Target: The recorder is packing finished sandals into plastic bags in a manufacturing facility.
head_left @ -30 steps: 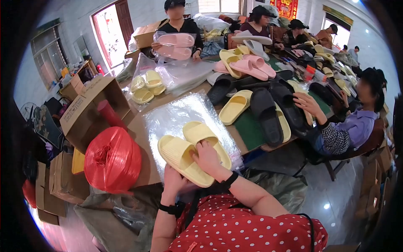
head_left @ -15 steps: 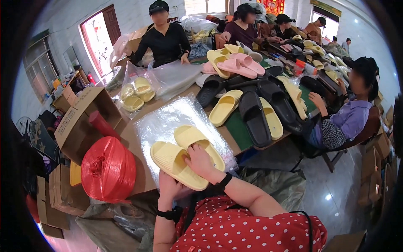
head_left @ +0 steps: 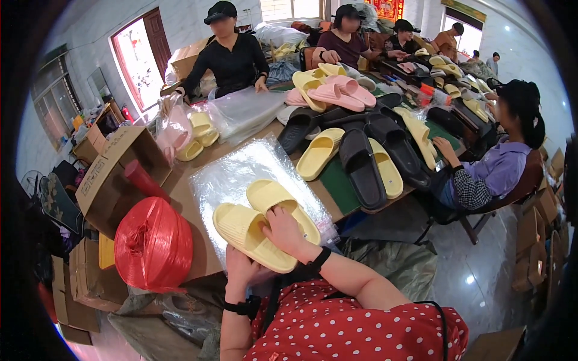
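Two pale yellow slippers lie side by side on a stack of clear plastic bags (head_left: 241, 168) at the near end of the table. My left hand (head_left: 241, 268) grips the heel end of the left slipper (head_left: 244, 231) from below. My right hand (head_left: 284, 231) rests on top between the pair, fingers on the right slipper (head_left: 274, 198). Each wrist wears a black band.
A big red spool of twine (head_left: 153, 243) stands left of me beside open cardboard boxes (head_left: 111, 174). Yellow, black and pink slippers (head_left: 361, 162) cover the table farther on. Several other people sit around it; one in purple (head_left: 500, 168) is close on the right.
The view has shifted slightly, so the table sits a little differently in the picture. My hands stay on the yellow pair, which has barely moved.
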Tool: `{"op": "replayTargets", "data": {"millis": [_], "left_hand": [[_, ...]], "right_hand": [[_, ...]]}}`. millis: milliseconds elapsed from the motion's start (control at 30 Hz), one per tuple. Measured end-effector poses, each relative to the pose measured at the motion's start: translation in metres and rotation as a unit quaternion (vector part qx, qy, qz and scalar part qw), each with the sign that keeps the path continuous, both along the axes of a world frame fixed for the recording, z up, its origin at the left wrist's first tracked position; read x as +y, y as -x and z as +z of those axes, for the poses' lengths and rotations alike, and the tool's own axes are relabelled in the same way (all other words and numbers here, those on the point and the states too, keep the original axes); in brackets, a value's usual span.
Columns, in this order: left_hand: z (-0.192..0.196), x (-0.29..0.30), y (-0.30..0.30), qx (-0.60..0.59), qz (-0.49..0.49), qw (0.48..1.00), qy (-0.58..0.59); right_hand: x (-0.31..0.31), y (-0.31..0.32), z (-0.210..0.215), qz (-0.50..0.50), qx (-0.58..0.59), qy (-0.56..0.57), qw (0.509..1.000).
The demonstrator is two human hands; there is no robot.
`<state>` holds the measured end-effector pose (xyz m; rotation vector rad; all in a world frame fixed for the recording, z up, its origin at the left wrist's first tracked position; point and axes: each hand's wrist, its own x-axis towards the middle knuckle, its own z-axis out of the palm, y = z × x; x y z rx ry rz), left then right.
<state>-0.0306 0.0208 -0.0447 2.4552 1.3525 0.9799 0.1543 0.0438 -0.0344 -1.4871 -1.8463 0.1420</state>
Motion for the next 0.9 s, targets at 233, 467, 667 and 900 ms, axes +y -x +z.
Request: {"op": "replayTargets", "data": {"millis": [233,467,667,900], "left_hand": [[0.007,-0.002,-0.004,-0.039,-0.015,0.999,0.011],[0.015,-0.002,0.000,0.066,-0.021,0.997,0.026],[0.025,-0.007,-0.009,0.131,-0.022,0.991,0.032],[0.027,0.013,-0.023,0.091,-0.006,0.994,0.060]], "right_hand": [[0.001,-0.002,-0.001,0.005,0.026,-0.006,1.000],[-0.001,-0.025,0.007,0.015,0.147,-0.017,0.989],[-0.029,-0.105,0.022,-0.142,0.182,-0.112,0.967],[-0.068,-0.159,0.054,-0.069,0.466,-0.137,0.871]]}}
